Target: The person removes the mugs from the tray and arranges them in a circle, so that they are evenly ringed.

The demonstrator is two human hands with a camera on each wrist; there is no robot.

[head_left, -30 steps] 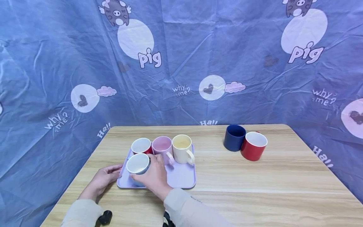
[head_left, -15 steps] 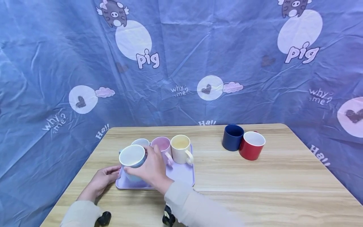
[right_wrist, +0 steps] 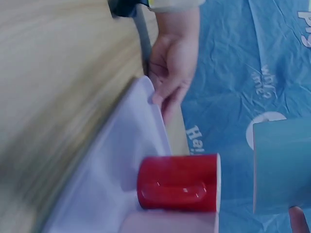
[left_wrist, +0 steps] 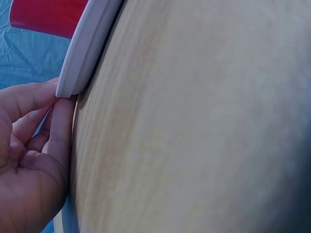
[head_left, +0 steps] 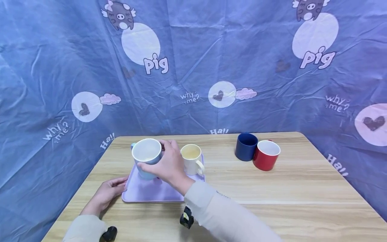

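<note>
My right hand [head_left: 170,165] grips a light blue mug [head_left: 148,174] by its sides, thumb at the near side and fingers at the far side. The mug is raised above the lilac tray [head_left: 151,194], its handle pointing left. At the tray's left edge, my left hand [head_left: 108,192] pinches the rim between thumb and fingers. On the tray stand a red mug [right_wrist: 177,182] and a pink mug [right_wrist: 170,224], both mostly hidden in the head view by the raised mug and hand. A cream mug [head_left: 191,165] stands at the tray's back right.
A navy mug [head_left: 246,148] and another red mug [head_left: 266,158] stand side by side at the back right of the wooden table [head_left: 272,201]. A printed blue cloth [head_left: 181,67] hangs behind the table.
My right hand has lifted the light blue mug off the front left of the tray and carried it up and away from me. My left hand stays at the tray edge.
</note>
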